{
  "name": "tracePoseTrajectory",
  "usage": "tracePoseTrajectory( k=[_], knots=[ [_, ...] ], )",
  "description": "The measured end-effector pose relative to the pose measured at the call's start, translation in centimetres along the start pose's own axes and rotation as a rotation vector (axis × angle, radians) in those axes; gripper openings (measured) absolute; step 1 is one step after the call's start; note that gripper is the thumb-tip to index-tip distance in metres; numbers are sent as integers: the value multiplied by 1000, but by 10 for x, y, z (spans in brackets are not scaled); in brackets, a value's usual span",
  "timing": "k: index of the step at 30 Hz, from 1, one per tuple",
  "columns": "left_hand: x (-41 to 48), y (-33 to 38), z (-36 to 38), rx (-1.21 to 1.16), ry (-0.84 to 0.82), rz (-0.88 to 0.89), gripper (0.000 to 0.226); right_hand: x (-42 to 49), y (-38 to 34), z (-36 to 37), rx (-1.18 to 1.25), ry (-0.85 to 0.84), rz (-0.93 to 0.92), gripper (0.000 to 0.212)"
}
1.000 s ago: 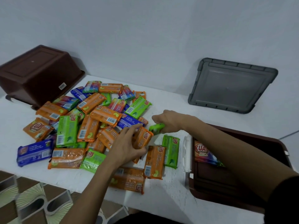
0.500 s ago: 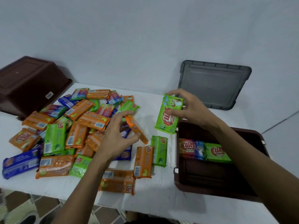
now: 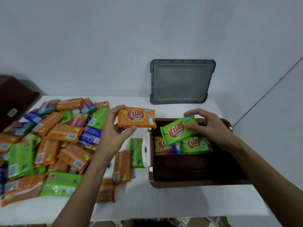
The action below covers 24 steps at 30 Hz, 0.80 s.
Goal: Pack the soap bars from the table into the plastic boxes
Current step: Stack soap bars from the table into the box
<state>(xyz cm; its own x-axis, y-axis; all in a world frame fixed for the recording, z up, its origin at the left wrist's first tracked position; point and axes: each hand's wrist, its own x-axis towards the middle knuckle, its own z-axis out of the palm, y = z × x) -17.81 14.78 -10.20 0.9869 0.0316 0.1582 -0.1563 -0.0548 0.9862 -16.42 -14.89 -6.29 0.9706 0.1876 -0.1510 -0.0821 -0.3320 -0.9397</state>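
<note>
Head view looks down on a white desk (image 3: 164, 202) with both hands occupied. The left hand (image 3: 114, 133) pinches an orange soap bar (image 3: 136, 117) by its short end, thumb underneath and fingers over the top edge. It holds the bar label-up in the air, just beside the left rim of the brown plastic box (image 3: 196, 183), apparently queued to go in next.

The right hand (image 3: 208, 126) grips a green soap bar (image 3: 179, 129) by its right end, tilted above the far part of the box. It overlaps two bars already lying there label-up, side by side: a multicoloured bar (image 3: 165, 145) and a second green bar (image 3: 196, 144). Whether the held bar touches them I cannot tell. The tilt suggests it is being lined up with that row, probably to pack in neat layers.

Most of the work seems ahead: the pile of soap bars (image 3: 57, 141) covers the left of the desk, and most of the box floor is bare. The grey lid (image 3: 182, 81) leans against the wall, leaving the box mouth free. A second brown box (image 3: 16, 99) lies overturned at far left.
</note>
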Motion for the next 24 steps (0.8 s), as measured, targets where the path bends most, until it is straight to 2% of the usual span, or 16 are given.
tracePoseTrajectory(
  k=[9,13,17,21,24],
  knots=[
    [3,-20,38,-50,-13,-69,61,1,45,11,45,-106,103,34],
    [5,-23,45,-67,-8,-89,60,11,58,23,15,-100,170,34],
    [5,-22,46,-59,-3,-90,61,16,69,27,-251,-101,142,38],
    [5,-22,47,-53,-6,-96,61,16,69,31,-570,-60,37,43],
    [5,-23,46,-35,-14,-98,61,16,68,36,-628,-38,-1,43]
  ],
)
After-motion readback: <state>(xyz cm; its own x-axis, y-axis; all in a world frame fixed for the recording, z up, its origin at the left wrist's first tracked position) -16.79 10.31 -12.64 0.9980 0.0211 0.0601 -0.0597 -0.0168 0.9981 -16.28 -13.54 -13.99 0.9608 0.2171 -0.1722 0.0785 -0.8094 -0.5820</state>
